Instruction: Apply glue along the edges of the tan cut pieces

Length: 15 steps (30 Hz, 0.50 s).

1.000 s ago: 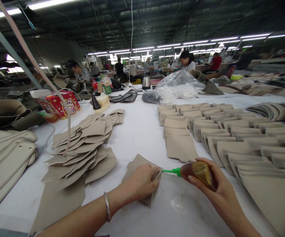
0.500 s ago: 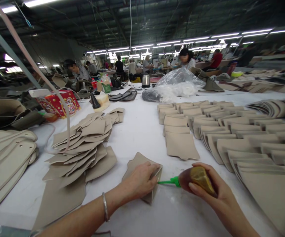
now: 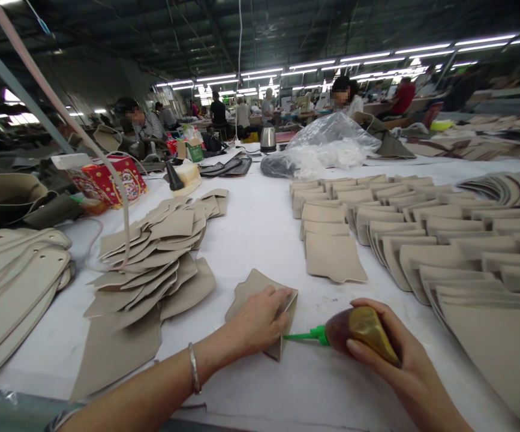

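My left hand [image 3: 260, 321] presses down on a folded beige leather piece [image 3: 253, 288] on the white table, fingers curled over its right edge. A brown glue bottle [image 3: 358, 330] with a green nozzle lies sideways in my right hand [image 3: 399, 360], fingers wrapped round it. The nozzle tip touches the lower right edge of the piece, just beside my left fingers. A silver bangle sits on my left wrist.
A loose heap of beige cut pieces [image 3: 161, 252] lies to the left, rows of overlapped pieces [image 3: 421, 234] to the right. Long beige strips [image 3: 12, 288] sit at the far left. A red patterned bag [image 3: 107, 180], a plastic bag [image 3: 327, 147] and a kettle [image 3: 267, 138] stand behind. Other people work at far tables.
The bottle's nozzle has slid down along the piece's right edge toward me. My left hand stays pressed on the piece. The view has tilted slightly.
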Each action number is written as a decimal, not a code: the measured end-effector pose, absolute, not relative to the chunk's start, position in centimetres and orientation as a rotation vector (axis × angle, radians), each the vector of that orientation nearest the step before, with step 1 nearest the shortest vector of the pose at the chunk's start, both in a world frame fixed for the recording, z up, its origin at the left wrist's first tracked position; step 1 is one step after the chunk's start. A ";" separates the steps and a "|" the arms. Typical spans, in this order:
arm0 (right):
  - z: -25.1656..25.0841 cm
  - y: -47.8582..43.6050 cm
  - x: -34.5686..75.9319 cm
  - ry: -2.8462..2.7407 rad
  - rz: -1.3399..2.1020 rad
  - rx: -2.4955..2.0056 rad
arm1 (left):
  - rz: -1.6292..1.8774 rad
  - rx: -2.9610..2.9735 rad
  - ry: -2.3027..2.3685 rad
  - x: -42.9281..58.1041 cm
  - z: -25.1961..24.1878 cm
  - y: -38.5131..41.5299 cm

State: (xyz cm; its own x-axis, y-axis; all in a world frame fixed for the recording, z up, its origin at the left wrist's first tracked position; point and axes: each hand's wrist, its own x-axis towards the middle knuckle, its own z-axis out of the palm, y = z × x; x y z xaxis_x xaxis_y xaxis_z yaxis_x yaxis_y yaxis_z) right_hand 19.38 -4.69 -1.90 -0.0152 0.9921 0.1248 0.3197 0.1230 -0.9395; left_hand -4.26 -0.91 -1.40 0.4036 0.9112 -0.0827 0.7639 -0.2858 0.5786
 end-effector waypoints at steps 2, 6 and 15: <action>-2.0 -4.9 19.3 -1.494 0.962 -1.344 | 0.359 2.121 1.419 -4.3 -1.4 -0.9; -2.1 -4.6 19.8 -1.519 1.009 -1.321 | 0.356 2.104 1.420 -4.3 -1.4 -0.9; -2.8 -4.5 19.8 -1.549 0.906 -1.295 | 0.333 2.082 1.433 -4.2 -1.2 -1.0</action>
State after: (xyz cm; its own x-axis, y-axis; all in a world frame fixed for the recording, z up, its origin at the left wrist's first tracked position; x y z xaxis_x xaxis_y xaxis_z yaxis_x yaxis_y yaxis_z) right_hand 19.80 -4.54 -2.77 -0.0518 0.9828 0.1773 0.3272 0.1844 -0.9268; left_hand -4.20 -0.99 -1.16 0.3907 0.9128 -0.1188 0.7672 -0.2516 0.5901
